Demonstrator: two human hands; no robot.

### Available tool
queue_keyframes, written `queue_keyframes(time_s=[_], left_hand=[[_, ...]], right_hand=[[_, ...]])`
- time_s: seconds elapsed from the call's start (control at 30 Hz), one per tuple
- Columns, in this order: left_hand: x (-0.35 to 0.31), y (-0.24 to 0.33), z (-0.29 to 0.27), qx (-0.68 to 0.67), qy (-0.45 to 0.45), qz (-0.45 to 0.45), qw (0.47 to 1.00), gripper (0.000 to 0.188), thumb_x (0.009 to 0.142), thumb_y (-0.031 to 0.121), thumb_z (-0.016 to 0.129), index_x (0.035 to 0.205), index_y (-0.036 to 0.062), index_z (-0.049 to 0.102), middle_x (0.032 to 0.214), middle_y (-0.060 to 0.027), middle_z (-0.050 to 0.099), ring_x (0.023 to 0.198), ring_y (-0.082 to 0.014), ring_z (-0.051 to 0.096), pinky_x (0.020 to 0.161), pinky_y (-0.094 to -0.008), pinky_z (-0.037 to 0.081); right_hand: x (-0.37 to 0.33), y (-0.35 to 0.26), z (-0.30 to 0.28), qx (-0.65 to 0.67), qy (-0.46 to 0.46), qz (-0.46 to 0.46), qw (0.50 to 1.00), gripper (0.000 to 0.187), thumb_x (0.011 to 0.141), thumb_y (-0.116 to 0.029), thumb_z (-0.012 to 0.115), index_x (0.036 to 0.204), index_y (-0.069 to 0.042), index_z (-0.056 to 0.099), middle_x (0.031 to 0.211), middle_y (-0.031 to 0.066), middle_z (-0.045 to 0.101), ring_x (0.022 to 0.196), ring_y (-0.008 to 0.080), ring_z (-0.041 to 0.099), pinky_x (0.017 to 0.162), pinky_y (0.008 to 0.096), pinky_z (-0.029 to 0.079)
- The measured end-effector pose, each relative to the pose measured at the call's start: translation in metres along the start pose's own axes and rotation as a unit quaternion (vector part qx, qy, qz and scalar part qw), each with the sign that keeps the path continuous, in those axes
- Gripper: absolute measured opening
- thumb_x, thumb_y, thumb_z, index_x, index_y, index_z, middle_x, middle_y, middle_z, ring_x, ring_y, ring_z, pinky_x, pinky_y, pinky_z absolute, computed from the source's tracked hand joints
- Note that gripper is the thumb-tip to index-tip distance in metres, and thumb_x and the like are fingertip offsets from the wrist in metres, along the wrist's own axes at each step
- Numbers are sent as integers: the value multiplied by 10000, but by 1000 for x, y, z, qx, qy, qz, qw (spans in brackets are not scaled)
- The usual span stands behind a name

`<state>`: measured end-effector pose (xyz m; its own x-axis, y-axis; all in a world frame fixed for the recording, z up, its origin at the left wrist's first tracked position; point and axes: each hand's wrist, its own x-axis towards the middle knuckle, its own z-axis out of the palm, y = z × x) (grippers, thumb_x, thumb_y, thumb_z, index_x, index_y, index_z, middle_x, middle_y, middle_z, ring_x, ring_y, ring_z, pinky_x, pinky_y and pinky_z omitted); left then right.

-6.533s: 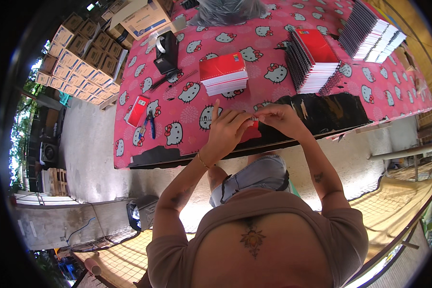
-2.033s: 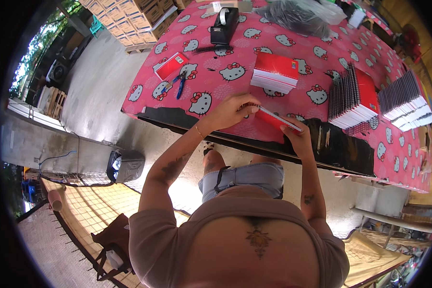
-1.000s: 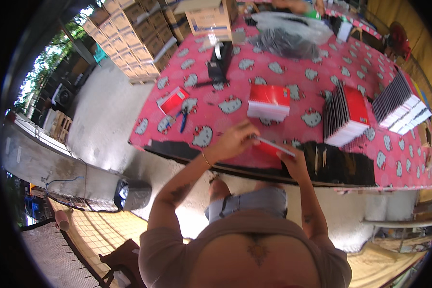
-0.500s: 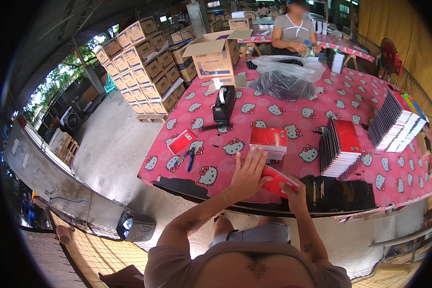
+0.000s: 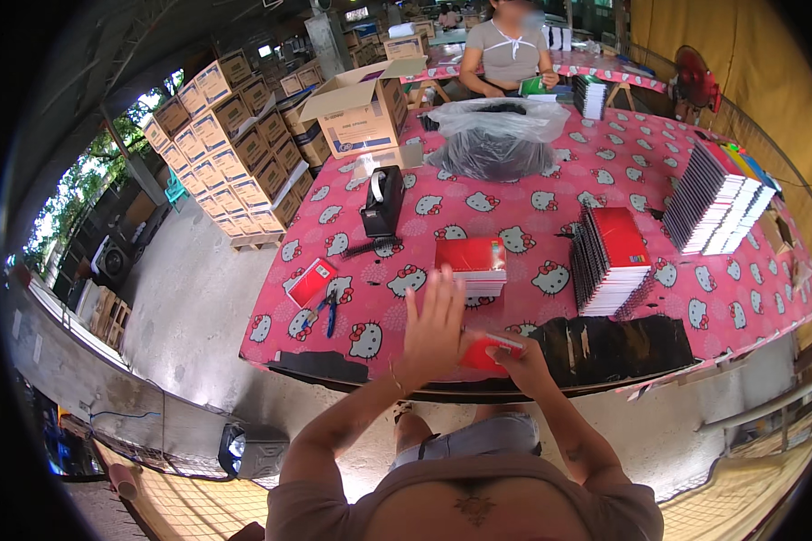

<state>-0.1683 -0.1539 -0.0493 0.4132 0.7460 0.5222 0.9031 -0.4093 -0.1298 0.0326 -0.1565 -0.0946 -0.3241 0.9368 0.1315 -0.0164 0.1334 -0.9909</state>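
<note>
My left hand (image 5: 433, 329) has its fingers stretched out flat, over the near left side of a low stack of red-covered notebooks (image 5: 471, 257). Its thumb side is close to a red notebook (image 5: 480, 354), and I cannot tell whether they touch. My right hand (image 5: 524, 368) grips that notebook by its right end at the table's near edge. To the right stands a taller stack of red spiral notebooks (image 5: 619, 242), black bindings facing left. A single small red notebook (image 5: 312, 282) lies on the left, beside blue-handled pliers (image 5: 331, 314).
The pink patterned table (image 5: 397, 311) carries a black tape dispenser (image 5: 383, 203), a black spiral coil (image 5: 371, 247), a clear bag of black items (image 5: 494, 149), an open carton (image 5: 356, 113) and more notebook stacks (image 5: 718, 198). Across it, another person (image 5: 512, 54) handles a green-covered notebook. Stacked cartons (image 5: 226, 153) stand left.
My view has shifted, so the table sits further left. My left hand's fingers have straightened and it has drawn away from the held notebook. My right hand still grips the notebook.
</note>
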Motion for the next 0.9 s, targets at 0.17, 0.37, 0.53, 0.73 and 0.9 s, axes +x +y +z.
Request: queue_keyframes(time_s=[0.17, 0.37, 0.53, 0.73, 0.9], left_hand=[[-60, 30, 20, -94, -29, 79, 992, 829, 937, 596, 467, 1443, -57, 393, 1516, -262, 379, 1446, -403, 308, 1138, -644, 152], [-19, 15, 13, -55, -8, 20, 998, 823, 966, 599, 411, 1436, -76, 391, 1501, -279, 387, 1440, -417, 318, 1138, -635, 166], [7, 13, 3, -74, 15, 4, 997, 767, 981, 538, 444, 1449, -66, 385, 1498, -279, 390, 1432, -396, 342, 1151, -622, 155], [-11, 6, 8, -165, 17, 21, 986, 492, 959, 333, 577, 1324, 6, 533, 1256, -166, 599, 1213, -309, 548, 1168, -591, 167], [-3, -15, 7, -237, 13, 85, 968, 230, 872, 179, 709, 1079, 88, 664, 904, -43, 690, 850, -207, 660, 1143, -511, 302]], right_hand=[[2, 0, -4, -3, 16, 1, 1000, 279, 927, -86, 666, 1200, -33, 687, 920, 35, 695, 811, 77, 583, 725, 259, 493], [6, 7, -4, -42, -6, -22, 999, 287, 921, -73, 660, 1205, -45, 689, 863, 38, 689, 785, 78, 575, 749, 264, 499], [4, 8, 6, -9, -10, -57, 998, 300, 923, -59, 644, 1221, -38, 673, 862, 50, 689, 804, 83, 579, 782, 267, 501], [5, 11, -12, -23, -27, -16, 999, 311, 908, -32, 660, 1219, -30, 670, 901, 57, 702, 824, 86, 573, 786, 253, 494], [2, 12, -15, -52, -28, -27, 998, 296, 906, -30, 668, 1202, -22, 676, 964, 68, 713, 829, 92, 587, 783, 254, 495]])
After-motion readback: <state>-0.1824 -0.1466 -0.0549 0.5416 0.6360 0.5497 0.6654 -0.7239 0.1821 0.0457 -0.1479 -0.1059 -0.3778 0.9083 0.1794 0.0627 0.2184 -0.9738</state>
